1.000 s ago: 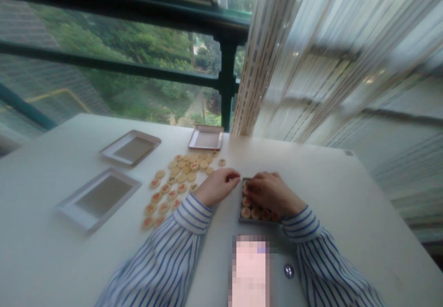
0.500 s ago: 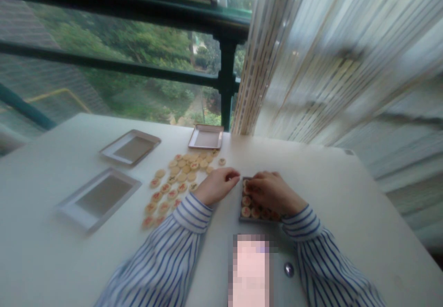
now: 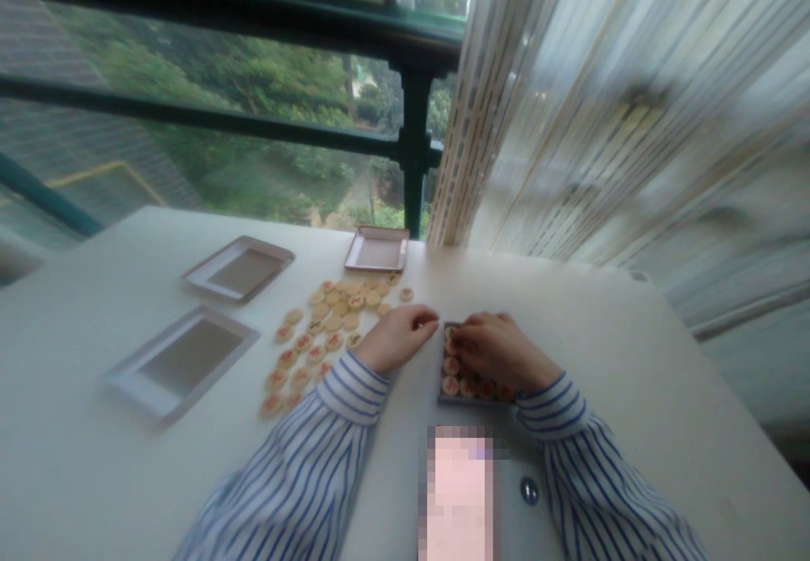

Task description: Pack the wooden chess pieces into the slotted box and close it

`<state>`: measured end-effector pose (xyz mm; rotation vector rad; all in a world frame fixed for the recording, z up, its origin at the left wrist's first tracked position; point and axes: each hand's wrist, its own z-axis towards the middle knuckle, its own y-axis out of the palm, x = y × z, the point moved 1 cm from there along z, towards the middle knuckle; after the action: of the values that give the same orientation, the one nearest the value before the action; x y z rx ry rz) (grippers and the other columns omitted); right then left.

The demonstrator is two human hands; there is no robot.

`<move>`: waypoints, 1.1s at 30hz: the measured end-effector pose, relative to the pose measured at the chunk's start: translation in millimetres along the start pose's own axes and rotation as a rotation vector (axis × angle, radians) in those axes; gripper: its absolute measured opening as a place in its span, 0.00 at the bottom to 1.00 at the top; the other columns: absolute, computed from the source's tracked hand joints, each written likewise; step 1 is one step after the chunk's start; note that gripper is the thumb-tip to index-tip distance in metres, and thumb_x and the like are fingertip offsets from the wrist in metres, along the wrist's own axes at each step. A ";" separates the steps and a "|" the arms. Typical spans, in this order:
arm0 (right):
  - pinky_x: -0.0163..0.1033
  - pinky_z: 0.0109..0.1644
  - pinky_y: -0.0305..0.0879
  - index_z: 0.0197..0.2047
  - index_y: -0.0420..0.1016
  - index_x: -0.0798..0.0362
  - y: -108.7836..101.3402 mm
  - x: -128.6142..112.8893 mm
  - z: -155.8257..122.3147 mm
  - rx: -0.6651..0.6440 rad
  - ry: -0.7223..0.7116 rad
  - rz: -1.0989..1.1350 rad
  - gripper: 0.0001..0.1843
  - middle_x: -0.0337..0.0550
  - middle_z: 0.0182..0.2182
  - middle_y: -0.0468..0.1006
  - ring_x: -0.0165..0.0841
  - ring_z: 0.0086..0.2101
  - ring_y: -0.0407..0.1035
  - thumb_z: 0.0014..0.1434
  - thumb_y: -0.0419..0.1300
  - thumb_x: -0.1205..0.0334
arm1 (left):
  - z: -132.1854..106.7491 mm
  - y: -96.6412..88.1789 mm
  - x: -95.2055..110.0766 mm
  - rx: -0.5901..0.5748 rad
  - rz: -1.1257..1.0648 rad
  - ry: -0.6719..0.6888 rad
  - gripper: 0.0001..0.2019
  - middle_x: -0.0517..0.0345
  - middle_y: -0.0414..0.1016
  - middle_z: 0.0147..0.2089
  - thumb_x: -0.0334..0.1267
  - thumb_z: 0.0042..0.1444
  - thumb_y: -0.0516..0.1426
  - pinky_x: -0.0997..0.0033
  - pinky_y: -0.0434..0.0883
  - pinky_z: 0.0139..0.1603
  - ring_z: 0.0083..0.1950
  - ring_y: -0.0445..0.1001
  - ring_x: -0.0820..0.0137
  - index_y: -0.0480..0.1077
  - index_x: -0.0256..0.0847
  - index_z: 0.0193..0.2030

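Observation:
My right hand (image 3: 503,350) is over a small shallow tray (image 3: 440,394) at the right of the table. Its fingers are bent and closed at a round Chinese chess piece (image 3: 450,338) in the tray's far left corner. Red-marked pieces (image 3: 450,385) line the tray's left and near sides; the hand hides the rest. Left of the tray, my left hand (image 3: 397,337) rests with curled fingers, closed, and whatever it may hold is hidden. Beside it many loose wooden Chinese chess pieces (image 3: 334,323) lie spread, some red-marked, some dark-marked, others blank side up.
Shallow trays or lids lie left (image 3: 180,367), far left (image 3: 239,270) and at the back (image 3: 378,250). A blurred-out phone-shaped object (image 3: 459,493) lies in front, with a small shiny oval object (image 3: 529,491) beside it. A string curtain (image 3: 569,122) hangs at the right, behind the table (image 3: 601,333).
Both hands keep nearly the same place and pose. The view shifts very slightly, and the curtain strings at the right have swayed.

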<state>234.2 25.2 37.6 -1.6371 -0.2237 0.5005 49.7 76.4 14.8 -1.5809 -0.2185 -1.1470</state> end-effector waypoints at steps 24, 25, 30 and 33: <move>0.40 0.43 0.50 0.39 0.74 0.48 -2.5 -1.4 -0.2 -0.032 0.005 -0.007 0.11 0.42 0.37 0.75 0.34 0.40 0.66 0.59 0.52 0.57 | -0.7 -2.6 2.5 -0.009 0.041 0.006 0.16 0.55 0.76 0.37 0.44 0.56 0.49 0.73 0.67 0.38 0.37 0.72 0.69 0.73 0.39 0.40; 0.40 0.43 0.50 0.39 0.74 0.48 -2.2 -1.2 -0.2 -0.028 0.005 -0.007 0.11 0.42 0.37 0.75 0.34 0.39 0.66 0.59 0.52 0.57 | -0.7 -2.7 2.4 -0.009 0.044 0.007 0.16 0.55 0.76 0.37 0.44 0.56 0.49 0.73 0.67 0.38 0.37 0.72 0.69 0.73 0.39 0.40; 0.39 0.42 0.50 0.39 0.73 0.48 -1.0 -0.9 -0.1 -0.016 0.001 -0.010 0.11 0.42 0.37 0.74 0.33 0.39 0.65 0.59 0.52 0.57 | -0.5 -2.5 1.5 -0.010 0.045 0.020 0.15 0.55 0.76 0.37 0.44 0.56 0.49 0.73 0.67 0.38 0.37 0.72 0.69 0.73 0.40 0.40; 0.39 0.42 0.50 0.39 0.73 0.47 -0.8 -0.8 -0.1 -0.021 -0.001 -0.017 0.11 0.42 0.37 0.74 0.33 0.39 0.65 0.60 0.51 0.56 | -0.5 -2.2 0.8 -0.002 0.038 0.019 0.15 0.55 0.77 0.38 0.44 0.56 0.49 0.73 0.67 0.39 0.38 0.72 0.69 0.73 0.39 0.40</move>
<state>233.7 24.8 38.5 -1.6540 -0.2446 0.4873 48.4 76.4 16.8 -1.5688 -0.1746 -1.1327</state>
